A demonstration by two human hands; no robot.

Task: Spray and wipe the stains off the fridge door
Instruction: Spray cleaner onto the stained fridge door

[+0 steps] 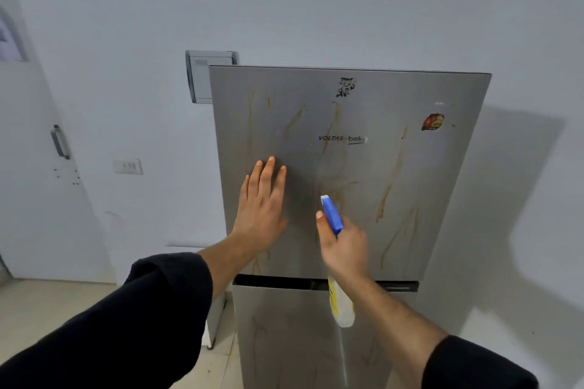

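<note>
Much fridge door (417, 167) free right of spray bottle (332, 215).

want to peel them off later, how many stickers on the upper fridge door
2. A torn black sticker sits top centre of the upper door, above the brand name; a red sticker is near the upper right corner. The left hand and right hand may hide more.

The room is lit evenly but rather dimly in a cool, bluish tone, the light coming from the left front, so the fridge (410, 167) throws a broad soft shadow on the wall (316, 9) to its right. The wide lens bends straight lines toward the edges, and the whole picture is slightly soft, with the pale body of the spray bottle (341, 309) most blurred.
</note>
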